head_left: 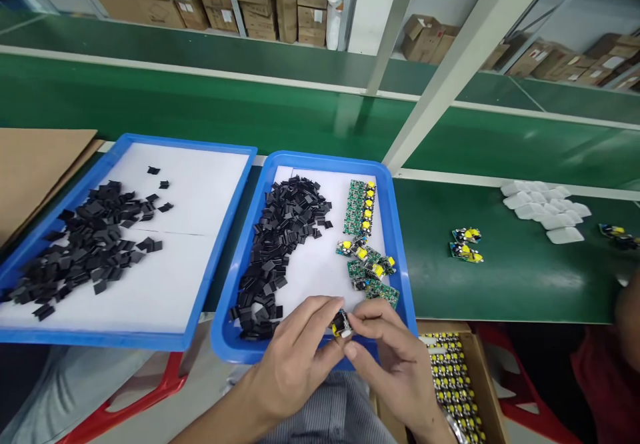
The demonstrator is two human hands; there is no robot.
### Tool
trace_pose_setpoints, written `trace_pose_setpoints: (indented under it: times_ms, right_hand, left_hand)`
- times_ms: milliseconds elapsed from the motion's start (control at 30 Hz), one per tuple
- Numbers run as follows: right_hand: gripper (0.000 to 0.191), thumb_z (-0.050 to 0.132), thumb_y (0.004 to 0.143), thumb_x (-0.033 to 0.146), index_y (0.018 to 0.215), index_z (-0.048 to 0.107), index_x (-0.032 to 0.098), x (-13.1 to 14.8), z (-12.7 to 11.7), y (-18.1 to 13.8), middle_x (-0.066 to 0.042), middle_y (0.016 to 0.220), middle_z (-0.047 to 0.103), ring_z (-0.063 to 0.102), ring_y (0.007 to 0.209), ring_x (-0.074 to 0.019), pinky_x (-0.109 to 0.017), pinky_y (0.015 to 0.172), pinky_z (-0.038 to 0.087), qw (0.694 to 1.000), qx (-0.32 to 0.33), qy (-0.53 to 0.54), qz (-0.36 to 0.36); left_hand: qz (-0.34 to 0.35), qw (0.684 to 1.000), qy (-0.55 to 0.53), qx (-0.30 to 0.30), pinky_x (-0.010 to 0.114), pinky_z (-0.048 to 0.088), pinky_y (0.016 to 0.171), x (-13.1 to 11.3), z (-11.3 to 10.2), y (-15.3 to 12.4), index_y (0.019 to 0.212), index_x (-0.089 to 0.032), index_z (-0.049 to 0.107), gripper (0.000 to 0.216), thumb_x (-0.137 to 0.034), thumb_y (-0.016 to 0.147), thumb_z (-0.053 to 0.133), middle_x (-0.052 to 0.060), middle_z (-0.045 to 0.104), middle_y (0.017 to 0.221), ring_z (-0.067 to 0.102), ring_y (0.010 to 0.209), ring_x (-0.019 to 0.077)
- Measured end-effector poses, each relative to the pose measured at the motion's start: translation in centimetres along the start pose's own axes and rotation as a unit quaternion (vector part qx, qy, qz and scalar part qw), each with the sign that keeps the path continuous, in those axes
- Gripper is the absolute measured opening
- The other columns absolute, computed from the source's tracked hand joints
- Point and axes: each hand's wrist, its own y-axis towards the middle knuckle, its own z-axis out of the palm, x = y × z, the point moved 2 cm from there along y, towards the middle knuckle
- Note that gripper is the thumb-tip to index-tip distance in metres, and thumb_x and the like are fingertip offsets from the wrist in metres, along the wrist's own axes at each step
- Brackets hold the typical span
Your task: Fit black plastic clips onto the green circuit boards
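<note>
Between the left hand (295, 357) and the right hand (395, 357), a small black-and-yellow assembly (342, 324) is pinched by the fingertips of both, above the near end of a blue tray (325, 160). Below the counter (430, 291), beside the right wrist, a cardboard box (484, 391) holds rows of yellow-topped assemblies (454, 381). Just beyond the right hand, loose circuit boards (370, 262) overlap in the tray, with a tidy column of boards (355, 207) farther off; ahead of the left hand, black pieces (290, 224) lie heaped. Well right of the hands, past two boards (466, 252), white pieces (543, 205) cluster on the counter.
</note>
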Motion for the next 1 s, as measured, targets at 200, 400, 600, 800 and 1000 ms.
trace_pose_setpoints:
  times_ms: [200, 400, 600, 800, 1000]
  right_hand:
    - [0.022, 0.071, 0.094, 0.015, 0.113, 0.075, 0.026, -0.4, -1.4, 0.4, -0.005, 0.103, 0.072, 0.069, 0.094, -0.0191, -0.033, 0.084, 0.058, 0.994, -0.028, -0.1, -0.024]
    - [0.023, 0.067, 0.096, 0.038, 0.087, 0.074, 0.018, -5.7, -10.6, 2.5, -0.005, 0.082, 0.072, 0.068, 0.076, -0.0201, -0.034, 0.073, 0.057, 0.924, -0.308, -0.22, 0.047]
    - [0.02, 0.067, 0.098, 0.038, 0.096, 0.076, 0.02, -5.6, -11.1, 1.5, -0.009, 0.102, 0.074, 0.069, 0.097, -0.0249, -0.041, 0.089, 0.055, 0.924, -0.286, -0.252, 0.014]
    - [0.021, 0.07, 0.099, 0.025, 0.12, 0.069, 0.024, -1.0, -5.5, 1.0, -0.008, 0.112, 0.075, 0.066, 0.108, -0.028, -0.045, 0.095, 0.053, 0.915, 0.024, -0.389, -0.105]
    - [0.02, 0.067, 0.1, 0.021, 0.12, 0.067, 0.017, -2.1, -0.9, 2.5, -0.011, 0.115, 0.074, 0.062, 0.105, -0.0301, -0.048, 0.095, 0.049, 0.84, 0.124, -0.514, -0.12]
  left_hand:
    - [-0.015, 0.998, 0.066, 0.005, 0.036, 0.056, 0.111, 0.5, -0.2, -1.6, 0.159, -0.019, 0.04, 0.063, -0.016, 0.101, 0.064, 0.014, 0.065, 0.14, 0.066, 0.127, 0.024]
    - [0.018, 0.988, 0.154, -0.023, 0.041, 0.058, 0.11, 2.3, -0.4, -1.5, 0.146, -0.02, 0.056, 0.043, -0.025, 0.104, 0.059, 0.012, 0.067, 0.138, 0.07, 0.123, 0.0267]
    - [0.017, 0.972, 0.221, 0.083, 0.044, 0.066, 0.095, 3.8, 1.0, -0.8, 0.148, -0.018, 0.051, 0.042, -0.027, 0.108, 0.047, 0.013, 0.069, 0.135, 0.071, 0.119, 0.0294]
    - [-0.014, 0.959, 0.239, 0.15, 0.047, 0.065, 0.091, 3.5, 1.3, 0.7, 0.147, -0.014, 0.051, 0.046, -0.022, 0.102, 0.058, 0.015, 0.071, 0.13, 0.071, 0.115, 0.0323]
    - [-0.02, 0.94, 0.279, 0.194, 0.049, 0.064, 0.091, 2.9, 3.0, 1.7, 0.143, -0.007, 0.054, 0.046, -0.007, 0.098, 0.057, 0.015, 0.074, 0.122, 0.07, 0.108, 0.0325]
